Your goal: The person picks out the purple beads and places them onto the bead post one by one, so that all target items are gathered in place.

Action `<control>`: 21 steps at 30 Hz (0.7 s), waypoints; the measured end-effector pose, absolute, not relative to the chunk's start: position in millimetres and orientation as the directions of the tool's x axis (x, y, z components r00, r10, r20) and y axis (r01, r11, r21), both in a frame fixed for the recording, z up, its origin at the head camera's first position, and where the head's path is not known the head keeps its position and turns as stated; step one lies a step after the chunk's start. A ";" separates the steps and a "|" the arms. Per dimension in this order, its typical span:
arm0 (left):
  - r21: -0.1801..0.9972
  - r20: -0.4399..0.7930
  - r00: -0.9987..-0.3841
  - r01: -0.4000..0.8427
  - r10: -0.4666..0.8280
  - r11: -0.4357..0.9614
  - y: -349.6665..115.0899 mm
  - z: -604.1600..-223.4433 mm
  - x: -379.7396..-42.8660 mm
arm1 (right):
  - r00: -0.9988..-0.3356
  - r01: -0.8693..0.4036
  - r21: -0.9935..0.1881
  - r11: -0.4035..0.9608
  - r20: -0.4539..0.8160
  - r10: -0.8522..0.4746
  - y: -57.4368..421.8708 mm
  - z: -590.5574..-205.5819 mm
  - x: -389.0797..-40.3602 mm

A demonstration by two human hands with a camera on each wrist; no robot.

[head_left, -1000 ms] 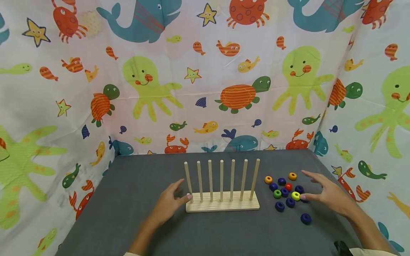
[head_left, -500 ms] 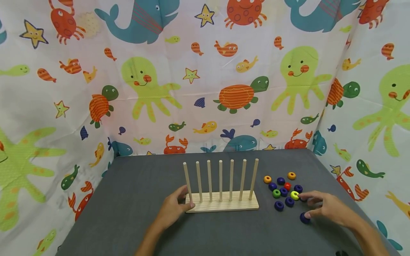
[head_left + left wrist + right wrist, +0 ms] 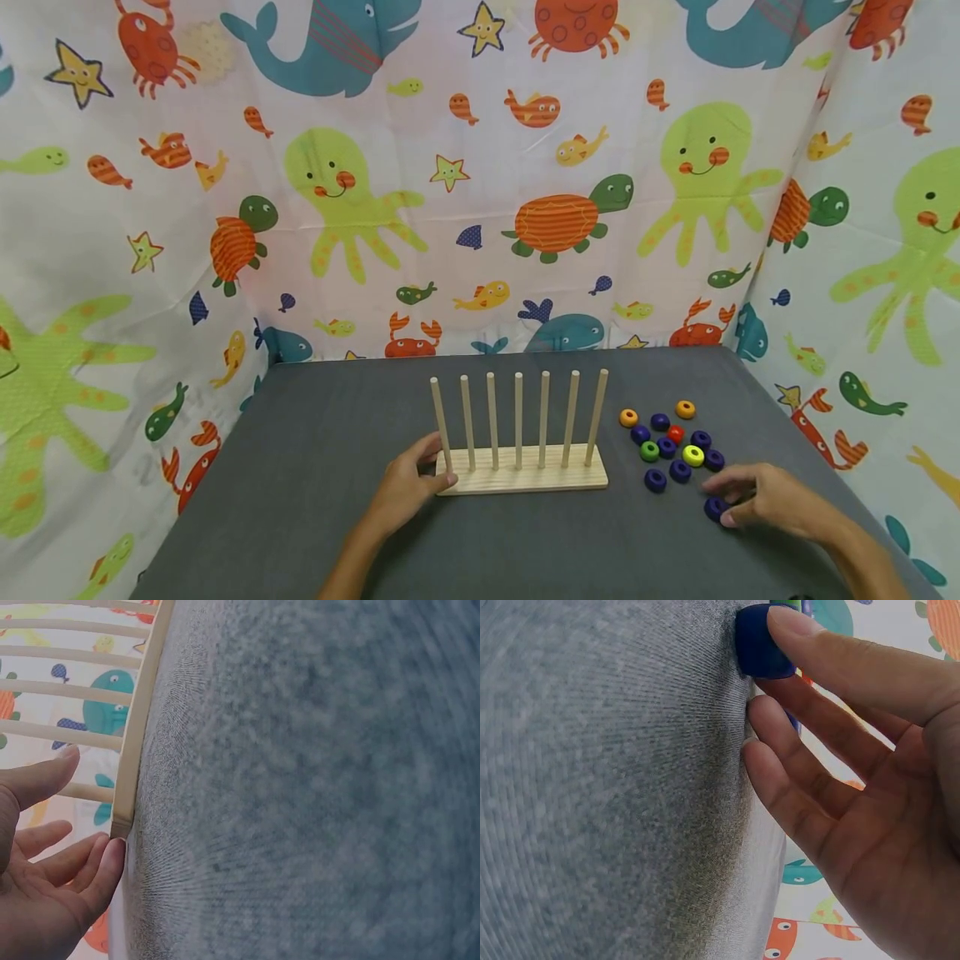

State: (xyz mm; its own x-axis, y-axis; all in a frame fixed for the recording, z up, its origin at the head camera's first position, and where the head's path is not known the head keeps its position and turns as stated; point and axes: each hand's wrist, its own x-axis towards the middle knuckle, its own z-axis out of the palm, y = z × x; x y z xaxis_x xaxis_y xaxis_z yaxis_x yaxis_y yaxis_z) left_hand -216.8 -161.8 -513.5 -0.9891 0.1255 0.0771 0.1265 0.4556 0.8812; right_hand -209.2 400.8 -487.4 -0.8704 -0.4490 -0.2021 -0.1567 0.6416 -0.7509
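Observation:
A wooden peg rack [image 3: 522, 479] with a row of upright pegs stands on the grey table. At its left end, my left hand [image 3: 405, 483] holds the base, thumb in front and fingers reaching behind. In the left wrist view, fingertips [image 3: 112, 855] touch the base's end corner. To the right, my right hand [image 3: 780, 504] pinches a dark blue bead [image 3: 715, 507] that sits on the table. The right wrist view shows the thumb [image 3: 795, 621] on the blue bead [image 3: 761, 645], with the index finger partly hidden behind it; the other fingers are loosely bent beside the cloth.
Several loose beads lie right of the rack: dark blue ones [image 3: 655, 481], a green bead [image 3: 648, 451], a yellow bead [image 3: 693, 456], a red bead [image 3: 676, 434] and orange beads [image 3: 686, 409]. A sea-animal patterned curtain [image 3: 480, 233] surrounds the table [image 3: 337, 417].
My right hand has moved toward me from beside the yellow bead to the nearest blue bead and now pinches it. My left hand has closed in on the rack's left end.

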 end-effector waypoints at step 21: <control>0.881 0.061 -0.988 0.120 0.141 0.457 -164.9 -516.3 -212.3 | -0.928 -0.121 -0.711 0.693 -0.167 -0.333 380.9 -472.6 -206.3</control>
